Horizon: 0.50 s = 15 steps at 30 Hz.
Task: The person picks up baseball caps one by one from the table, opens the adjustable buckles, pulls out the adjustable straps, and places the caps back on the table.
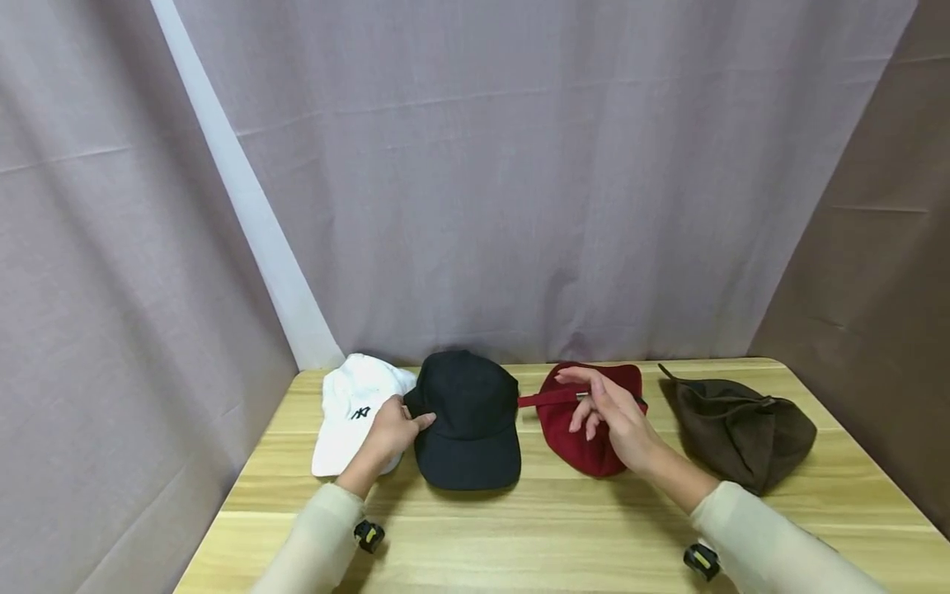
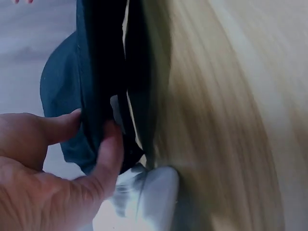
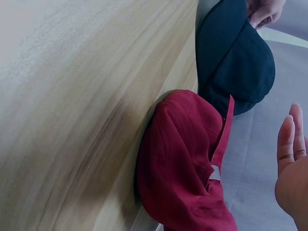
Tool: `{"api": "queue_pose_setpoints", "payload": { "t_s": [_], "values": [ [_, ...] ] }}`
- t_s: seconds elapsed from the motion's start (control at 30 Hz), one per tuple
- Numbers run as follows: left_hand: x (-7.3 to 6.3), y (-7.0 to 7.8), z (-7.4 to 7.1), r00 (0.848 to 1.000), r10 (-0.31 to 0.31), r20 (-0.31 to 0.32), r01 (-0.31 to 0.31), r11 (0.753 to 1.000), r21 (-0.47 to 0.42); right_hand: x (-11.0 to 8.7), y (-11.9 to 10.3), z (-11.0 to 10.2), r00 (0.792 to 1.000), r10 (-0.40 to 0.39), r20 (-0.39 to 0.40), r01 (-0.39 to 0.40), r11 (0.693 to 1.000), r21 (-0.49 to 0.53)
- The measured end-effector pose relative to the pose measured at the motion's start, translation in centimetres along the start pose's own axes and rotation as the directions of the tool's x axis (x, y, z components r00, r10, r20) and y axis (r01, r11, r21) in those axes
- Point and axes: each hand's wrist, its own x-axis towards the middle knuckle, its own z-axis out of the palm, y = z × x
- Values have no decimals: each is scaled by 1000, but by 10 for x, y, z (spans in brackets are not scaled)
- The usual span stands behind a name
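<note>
My left hand (image 1: 392,431) pinches the left edge of a black baseball cap (image 1: 469,404). In the left wrist view its thumb lies on the outside of the cap (image 2: 62,82) and a finger reaches inside the rim. The cap's brim faces me. My right hand (image 1: 622,422) hovers above a red cap (image 1: 558,433) with its fingers loosely extended and nothing in them. In the right wrist view that hand (image 3: 292,178) is apart from the red cap (image 3: 178,154), whose strap (image 3: 224,134) with a metal buckle sticks out towards the black cap.
A white cap (image 1: 343,441) with a small dark emblem lies at the left, beside the black one. At the right lies a dark brown hat (image 1: 742,433), crumpled on its side. All rest on a wooden table (image 1: 512,544), with grey curtain (image 1: 519,181) behind.
</note>
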Motion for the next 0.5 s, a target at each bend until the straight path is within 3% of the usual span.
{"api": "queue_pose_setpoints", "payload": {
  "t_s": [0.1, 0.2, 0.3, 0.5],
  "values": [
    [-3, 4, 4, 998, 37, -44, -31, 991, 128, 0, 1, 0, 1000, 7, -1, -7, 1000, -3],
    [-9, 11, 8, 998, 60, -37, -51, 974, 222, -1, 1, 1, 1000, 10, 14, -10, 1000, -13],
    [-17, 20, 14, 997, 79, 21, -81, 954, 288, -2, 2, 2, 1000, 9, 21, -8, 1000, -23],
    [-29, 37, 36, 988, 56, 147, -107, 922, 372, -4, 4, 5, 1000, 9, 26, -9, 1000, -4]
  ]
}}
